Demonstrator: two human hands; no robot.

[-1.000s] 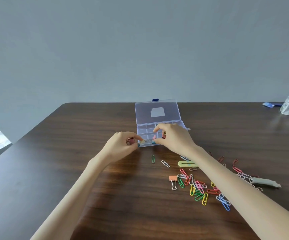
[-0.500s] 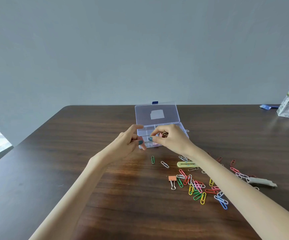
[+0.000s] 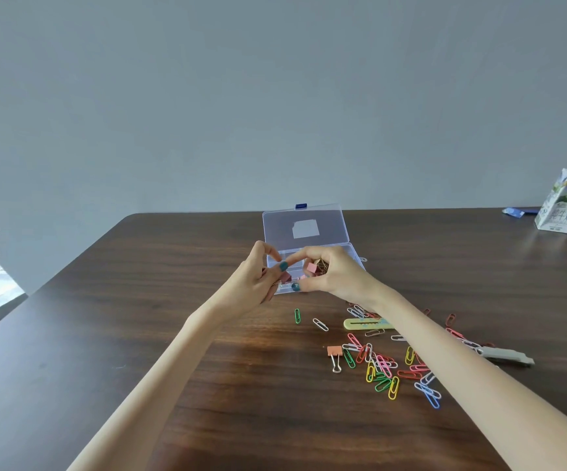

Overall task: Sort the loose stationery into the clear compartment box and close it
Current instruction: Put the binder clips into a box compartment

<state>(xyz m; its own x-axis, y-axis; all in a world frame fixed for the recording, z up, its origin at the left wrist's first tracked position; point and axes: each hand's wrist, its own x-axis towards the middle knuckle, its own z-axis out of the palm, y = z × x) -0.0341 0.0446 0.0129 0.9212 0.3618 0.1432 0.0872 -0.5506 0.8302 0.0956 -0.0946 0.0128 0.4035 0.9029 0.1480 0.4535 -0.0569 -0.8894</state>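
Note:
The clear compartment box (image 3: 358, 259) lies open at mid-table, its lid (image 3: 306, 226) flat behind it. Both hands hover over its near compartments. My left hand (image 3: 255, 282) pinches a dark red binder clip (image 3: 286, 277) over the front left corner. My right hand (image 3: 334, 275) curls around a pink binder clip (image 3: 311, 267) with gold handles, just above the box. Loose coloured paper clips (image 3: 384, 367) lie in a heap near my right forearm. An orange binder clip (image 3: 334, 351) sits at the heap's left. The hands hide most of the compartments.
A green paper clip (image 3: 297, 315) and a white one (image 3: 320, 324) lie apart in front of the box. A yellow-green flat piece (image 3: 365, 323) and a grey one (image 3: 508, 355) rest by the heap. A milk carton (image 3: 564, 207) and blue wrapper (image 3: 513, 211) stand far right.
Both hands have risen a little from the box's front edge. My left thumb and forefinger have spread upward, and the pink clip now shows in my right hand.

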